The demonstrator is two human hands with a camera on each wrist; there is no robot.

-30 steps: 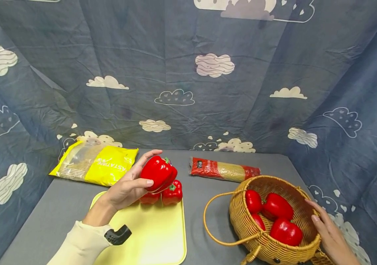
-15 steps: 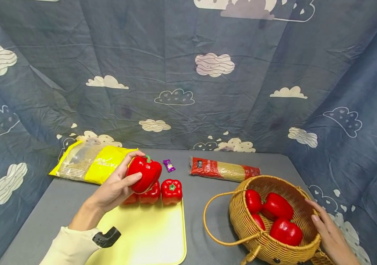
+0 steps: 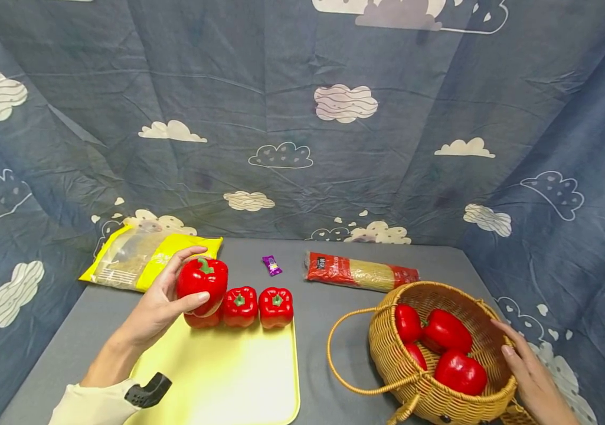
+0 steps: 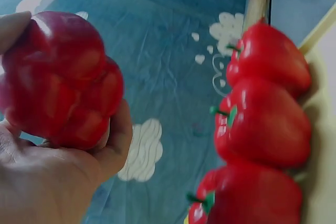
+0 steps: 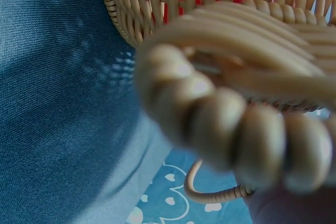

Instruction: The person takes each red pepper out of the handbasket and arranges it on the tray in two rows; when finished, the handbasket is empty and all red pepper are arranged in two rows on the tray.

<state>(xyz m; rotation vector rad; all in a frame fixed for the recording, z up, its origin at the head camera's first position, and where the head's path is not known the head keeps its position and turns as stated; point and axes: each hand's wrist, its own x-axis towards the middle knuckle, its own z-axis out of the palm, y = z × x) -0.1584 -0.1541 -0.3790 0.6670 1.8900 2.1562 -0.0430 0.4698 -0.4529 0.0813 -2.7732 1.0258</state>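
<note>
In the head view my left hand (image 3: 156, 307) holds a glossy red bell pepper (image 3: 203, 283), stem up, thumb on its near side. It overlaps the leftmost pepper (image 3: 202, 320) of a row on the yellow tray (image 3: 238, 372). Beside that one stand a middle pepper (image 3: 240, 307) and a right-hand pepper (image 3: 275, 307), green stems up. The left wrist view shows the held pepper's lobed underside (image 4: 58, 82) apart from the row. At the right, my right hand (image 3: 533, 372) grips the rim of a wicker basket (image 3: 382, 345) with several red peppers (image 3: 458, 372) inside.
A yellow pasta bag (image 3: 148, 260) lies behind the tray at the left. A purple wrapped candy (image 3: 272, 265) and a red-and-clear noodle pack (image 3: 360, 271) lie farther back. The basket's looped handle (image 3: 334, 348) sticks out toward the tray. A cloud-patterned curtain (image 3: 281, 106) encloses the table.
My left hand has moved left with the pepper, from over the right end of the row to its left end, uncovering the candy and other peppers. My right hand stays at the basket.
</note>
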